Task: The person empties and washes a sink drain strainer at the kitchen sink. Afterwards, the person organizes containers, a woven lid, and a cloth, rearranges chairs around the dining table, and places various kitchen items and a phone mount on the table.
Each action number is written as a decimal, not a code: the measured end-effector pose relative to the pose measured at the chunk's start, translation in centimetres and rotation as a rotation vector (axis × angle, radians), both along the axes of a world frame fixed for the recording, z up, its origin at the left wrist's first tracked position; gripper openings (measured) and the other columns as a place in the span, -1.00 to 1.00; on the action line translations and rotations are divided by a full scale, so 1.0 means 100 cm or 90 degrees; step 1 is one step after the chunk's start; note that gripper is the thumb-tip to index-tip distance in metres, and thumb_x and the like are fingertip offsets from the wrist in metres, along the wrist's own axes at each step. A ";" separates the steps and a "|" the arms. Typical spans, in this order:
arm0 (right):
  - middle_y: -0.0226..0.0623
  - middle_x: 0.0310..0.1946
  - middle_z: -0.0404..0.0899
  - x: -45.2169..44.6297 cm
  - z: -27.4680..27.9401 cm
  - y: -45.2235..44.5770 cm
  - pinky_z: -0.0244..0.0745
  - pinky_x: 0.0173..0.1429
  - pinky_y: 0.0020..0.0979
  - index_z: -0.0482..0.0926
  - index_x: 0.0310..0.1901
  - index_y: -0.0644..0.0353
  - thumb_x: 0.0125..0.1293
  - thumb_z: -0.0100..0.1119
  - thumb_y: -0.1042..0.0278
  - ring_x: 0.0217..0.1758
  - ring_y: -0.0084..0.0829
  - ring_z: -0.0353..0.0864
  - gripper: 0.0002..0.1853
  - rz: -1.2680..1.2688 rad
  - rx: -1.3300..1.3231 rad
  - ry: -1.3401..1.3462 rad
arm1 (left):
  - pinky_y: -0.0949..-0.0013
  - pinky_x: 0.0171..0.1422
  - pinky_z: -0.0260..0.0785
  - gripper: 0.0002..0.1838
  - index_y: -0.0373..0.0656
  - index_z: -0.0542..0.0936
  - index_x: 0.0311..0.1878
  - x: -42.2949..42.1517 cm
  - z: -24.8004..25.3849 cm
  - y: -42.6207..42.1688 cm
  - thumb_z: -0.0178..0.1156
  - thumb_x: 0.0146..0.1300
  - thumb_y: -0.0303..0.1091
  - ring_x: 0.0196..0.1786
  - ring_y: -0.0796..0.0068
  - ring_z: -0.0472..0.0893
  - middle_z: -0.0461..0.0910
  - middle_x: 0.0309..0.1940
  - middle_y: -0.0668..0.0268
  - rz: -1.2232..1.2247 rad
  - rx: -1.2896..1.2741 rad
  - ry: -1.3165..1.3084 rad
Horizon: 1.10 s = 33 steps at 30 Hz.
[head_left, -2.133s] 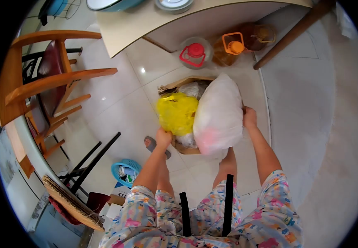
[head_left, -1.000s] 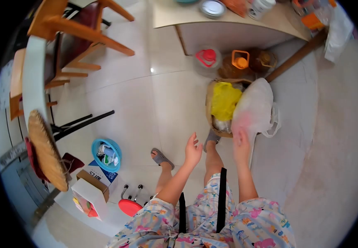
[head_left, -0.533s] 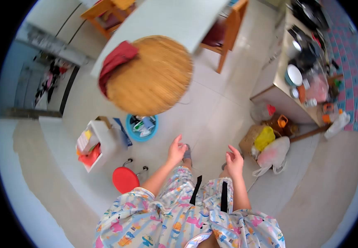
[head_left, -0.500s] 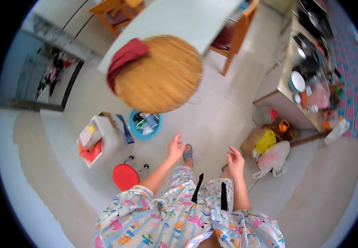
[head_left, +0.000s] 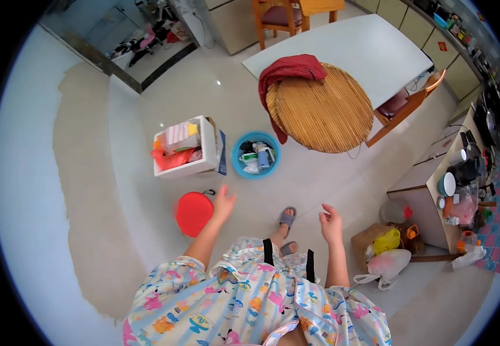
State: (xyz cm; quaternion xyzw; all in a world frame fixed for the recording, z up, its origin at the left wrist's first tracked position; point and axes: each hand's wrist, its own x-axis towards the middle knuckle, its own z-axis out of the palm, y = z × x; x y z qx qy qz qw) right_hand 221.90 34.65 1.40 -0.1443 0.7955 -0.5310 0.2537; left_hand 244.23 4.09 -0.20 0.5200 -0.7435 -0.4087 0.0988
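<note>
My left hand [head_left: 224,204] is held out over the floor with its fingers loosely extended and nothing in it. Nearest to it is a red round stool [head_left: 194,214], just beyond my forearm. Farther off stands a blue basin [head_left: 277,151] with packets and wrappers inside. On the other side my right hand [head_left: 331,222] hangs in the air, thumb apart from the fingers, also holding nothing. Beyond both hands a round woven bamboo tray [head_left: 322,109] rests at the end of the white table [head_left: 354,49], with a dark red cloth [head_left: 287,70] draped over its edge.
A white foam box [head_left: 208,147] with bags inside stands left of the basin. At right, a cardboard box [head_left: 363,242] and a white plastic bag [head_left: 389,264] sit beside a counter [head_left: 420,185] crowded with kitchenware. A wooden chair [head_left: 401,118] adjoins the table.
My view has turned left, so the table, tray, basin and foam box sit farther right in it. My left hand now appears closer to the red stool. Both hands stay empty.
</note>
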 end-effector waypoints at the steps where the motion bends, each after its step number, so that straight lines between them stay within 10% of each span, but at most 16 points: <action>1: -0.09 -0.10 0.61 0.008 -0.007 0.000 0.53 -0.10 -0.40 0.51 0.06 0.31 0.22 0.12 0.48 -0.16 -0.37 0.64 -0.66 -0.003 -0.006 -0.007 | 0.25 0.14 0.39 -0.36 -0.26 0.28 0.29 0.017 -0.001 0.000 0.24 0.16 -0.29 0.16 0.16 0.48 0.45 0.13 -0.02 0.000 0.008 -0.023; 7: -0.10 -0.08 0.62 0.056 -0.044 -0.003 0.52 -0.02 -0.40 0.51 0.05 0.33 0.22 0.13 0.43 -0.11 -0.37 0.63 -0.65 -0.016 0.054 -0.070 | 0.23 0.23 0.30 -0.36 -0.26 0.27 0.28 0.093 0.010 -0.015 0.24 0.16 -0.31 0.18 0.16 0.46 0.45 0.11 -0.04 0.105 0.069 0.011; 16: -0.31 -0.27 0.60 0.103 -0.084 -0.105 0.49 -0.31 -0.47 0.52 0.03 0.25 0.24 0.13 0.35 -0.28 -0.50 0.61 -0.66 0.073 0.119 -0.188 | 0.43 -0.46 0.39 -0.34 -0.24 0.16 0.33 0.142 -0.024 -0.097 0.19 0.20 -0.39 -0.36 0.47 0.51 0.49 -0.17 0.17 0.359 0.294 0.179; 27: -0.14 -0.24 0.57 0.171 -0.151 -0.466 0.54 -0.39 -0.33 0.33 0.20 0.22 0.14 0.16 0.38 -0.31 -0.30 0.65 -0.46 0.103 0.237 -0.483 | 0.25 -0.20 0.49 -0.27 -0.18 0.03 0.40 0.227 -0.130 -0.340 0.16 0.23 -0.37 -0.18 0.35 0.53 0.43 -0.07 0.19 0.574 0.414 0.254; 33: 0.01 0.10 0.38 0.196 -0.230 -0.591 0.62 -0.25 -0.13 -0.04 0.41 0.11 0.18 0.23 0.25 -0.22 -0.03 0.63 -0.16 0.132 0.289 -0.454 | 0.10 -0.06 0.52 -0.12 -0.14 -0.12 0.44 0.252 -0.193 -0.438 0.22 0.21 -0.23 0.01 0.09 0.52 0.26 0.24 0.04 0.628 0.479 0.216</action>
